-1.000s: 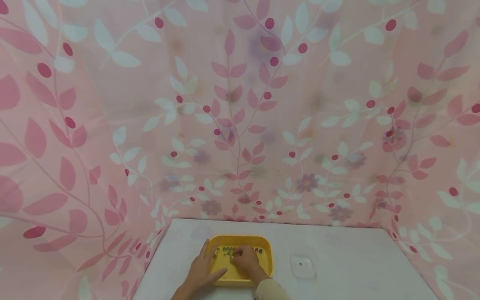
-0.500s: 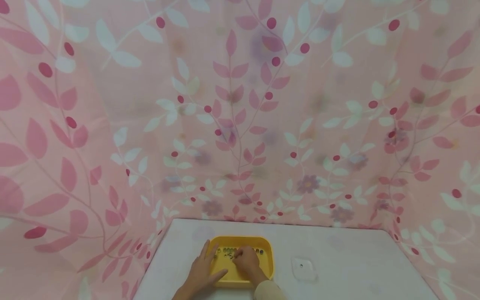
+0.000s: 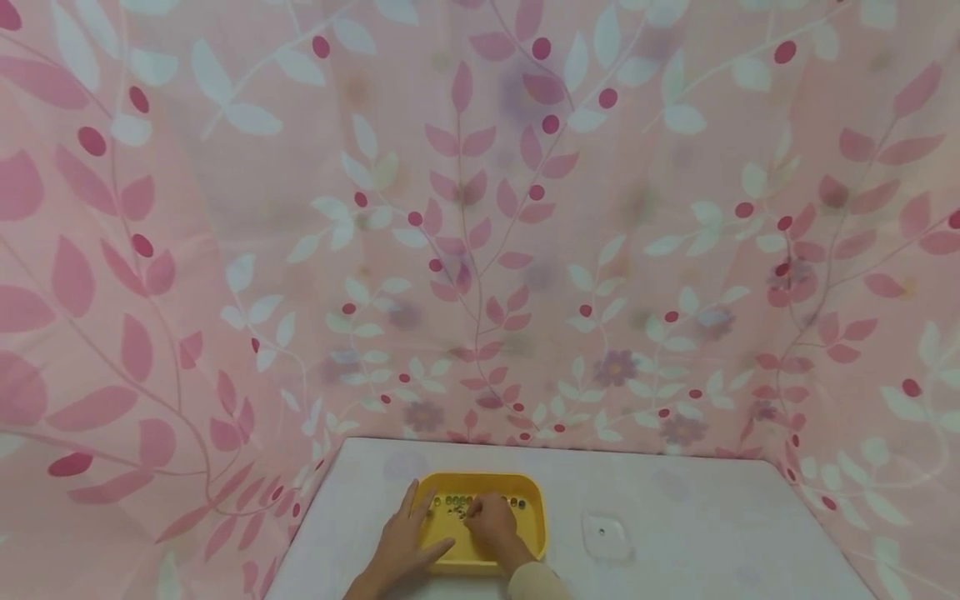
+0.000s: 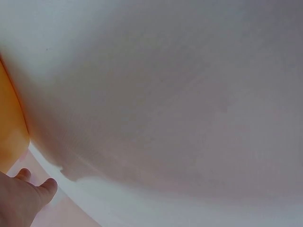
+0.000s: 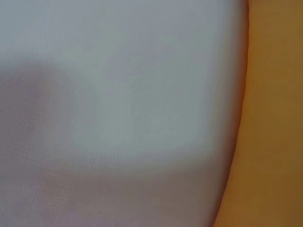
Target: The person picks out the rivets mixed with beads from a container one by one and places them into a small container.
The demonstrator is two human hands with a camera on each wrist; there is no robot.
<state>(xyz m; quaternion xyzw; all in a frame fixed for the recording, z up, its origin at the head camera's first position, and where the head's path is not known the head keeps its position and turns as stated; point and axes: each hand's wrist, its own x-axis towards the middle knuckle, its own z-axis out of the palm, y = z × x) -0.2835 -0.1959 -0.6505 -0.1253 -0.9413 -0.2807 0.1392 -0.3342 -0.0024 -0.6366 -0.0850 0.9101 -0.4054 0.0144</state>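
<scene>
A yellow tray [image 3: 480, 477] stands on the white table, holding several small, round, bead-like pieces [image 3: 457, 501] in a row towards its back. More tiny pieces [image 3: 456, 512] lie loosely just in front of that row. My left hand [image 3: 401, 537] rests at the tray's left side, fingers extended and thumb spread over the front. In the left wrist view, part of this hand [image 4: 21, 201] shows near the tray's orange-looking wall [image 4: 10, 123]. My right hand [image 3: 495, 525] reaches inside with bent fingers, its fingertips at the loose pieces. Whether it pinches one is hidden.
To the tray's right, a clear, shallow dish or lid [image 3: 607, 537] lies on the white table [image 3: 712, 517], with one small dark spot or piece in its middle. A pink leaf-patterned curtain [image 3: 480, 250] hangs behind the table and along both sides.
My right hand has shifted very slightly within the tray, its fingertips staying by the loose pieces. The left hand keeps its place at the tray's left side.
</scene>
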